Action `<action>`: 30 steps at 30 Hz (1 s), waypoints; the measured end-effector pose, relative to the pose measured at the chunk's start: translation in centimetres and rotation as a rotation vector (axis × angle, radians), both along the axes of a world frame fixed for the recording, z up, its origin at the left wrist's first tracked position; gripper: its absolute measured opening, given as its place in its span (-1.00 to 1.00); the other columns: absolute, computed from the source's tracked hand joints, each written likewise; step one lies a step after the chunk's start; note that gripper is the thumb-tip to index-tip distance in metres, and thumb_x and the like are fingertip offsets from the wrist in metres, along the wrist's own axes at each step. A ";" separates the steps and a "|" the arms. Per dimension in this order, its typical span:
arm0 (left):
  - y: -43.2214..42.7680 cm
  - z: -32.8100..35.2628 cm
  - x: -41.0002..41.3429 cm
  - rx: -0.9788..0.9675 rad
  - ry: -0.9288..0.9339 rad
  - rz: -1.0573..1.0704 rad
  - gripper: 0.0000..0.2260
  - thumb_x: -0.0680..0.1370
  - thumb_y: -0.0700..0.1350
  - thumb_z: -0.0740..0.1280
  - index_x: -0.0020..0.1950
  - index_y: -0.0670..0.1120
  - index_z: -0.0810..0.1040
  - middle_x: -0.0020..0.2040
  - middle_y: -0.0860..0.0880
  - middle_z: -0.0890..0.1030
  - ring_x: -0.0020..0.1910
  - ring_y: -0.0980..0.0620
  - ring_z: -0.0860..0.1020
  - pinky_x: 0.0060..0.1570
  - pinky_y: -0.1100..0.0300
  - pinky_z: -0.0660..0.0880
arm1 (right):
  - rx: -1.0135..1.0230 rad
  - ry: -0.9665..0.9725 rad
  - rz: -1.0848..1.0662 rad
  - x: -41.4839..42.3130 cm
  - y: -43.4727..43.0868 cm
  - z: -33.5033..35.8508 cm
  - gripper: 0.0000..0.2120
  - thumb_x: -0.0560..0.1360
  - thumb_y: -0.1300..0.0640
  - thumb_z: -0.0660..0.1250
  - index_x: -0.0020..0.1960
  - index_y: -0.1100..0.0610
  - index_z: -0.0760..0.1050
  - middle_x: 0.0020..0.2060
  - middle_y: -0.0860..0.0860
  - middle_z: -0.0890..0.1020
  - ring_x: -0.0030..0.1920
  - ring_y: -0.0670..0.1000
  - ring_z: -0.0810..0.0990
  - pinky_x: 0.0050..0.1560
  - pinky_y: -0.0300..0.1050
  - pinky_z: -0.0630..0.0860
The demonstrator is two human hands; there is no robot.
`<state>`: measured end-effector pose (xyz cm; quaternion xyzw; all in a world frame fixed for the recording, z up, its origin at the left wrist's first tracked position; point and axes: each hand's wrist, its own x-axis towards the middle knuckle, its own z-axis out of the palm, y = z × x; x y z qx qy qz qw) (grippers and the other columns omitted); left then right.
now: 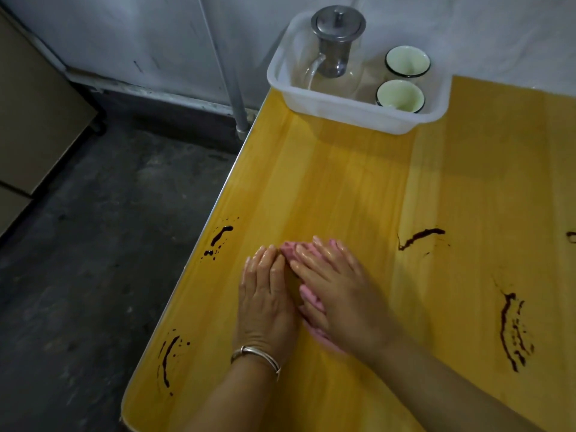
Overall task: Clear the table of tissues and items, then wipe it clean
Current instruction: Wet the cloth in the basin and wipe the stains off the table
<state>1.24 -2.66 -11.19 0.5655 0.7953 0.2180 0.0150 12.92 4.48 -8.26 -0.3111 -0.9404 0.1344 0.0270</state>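
Left hand [268, 296], right hand [341, 294] pressing cloth [308, 293], lengthwise away

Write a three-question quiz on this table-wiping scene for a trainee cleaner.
1. True or false: the left hand and right hand both press flat on the pink cloth.
2. What stands in the white plastic tub? A) crumpled tissues B) a glass teapot with a steel lid and two pale cups C) a sponge
3. What needs wiping off the yellow wooden table?
Key: 1 true. 2 B. 3 The dark red streaks on both sides of the hands.
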 end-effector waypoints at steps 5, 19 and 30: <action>0.5 0.6 0.5 0.043 0.051 0.038 -0.66 0.47 -0.23 0.10 0.24 -0.18 0.36 0.21 -0.18 0.54 0.29 -0.05 0.27 0.31 -0.12 0.23 | 0.039 0.014 -0.304 -0.2 4.5 0.3 -0.47 0.52 -0.01 -0.05 0.42 0.14 0.32 0.40 0.08 0.39 0.46 0.12 0.25 0.45 0.08 0.08; 0.2 0.3 0.0 0.146 -0.012 0.018 -0.90 0.47 -0.19 0.16 -0.03 -0.10 0.37 0.07 -0.12 0.55 0.17 -0.03 0.34 0.19 -0.06 0.47 | 0.040 0.021 0.081 1.4 3.1 -0.1 -0.51 0.53 0.00 0.07 0.43 0.10 0.30 0.41 0.04 0.36 0.46 0.09 0.23 0.44 0.05 0.10; -7.3 0.4 0.8 0.024 -0.008 0.178 -0.79 0.51 -0.03 0.11 0.12 0.01 0.39 0.13 0.01 0.55 0.20 0.07 0.36 0.17 0.17 0.47 | -0.024 0.048 0.132 -12.0 3.1 -0.2 -0.49 0.56 0.02 0.00 0.50 0.06 0.15 0.49 0.03 0.22 0.51 0.08 0.09 0.48 0.04 -0.08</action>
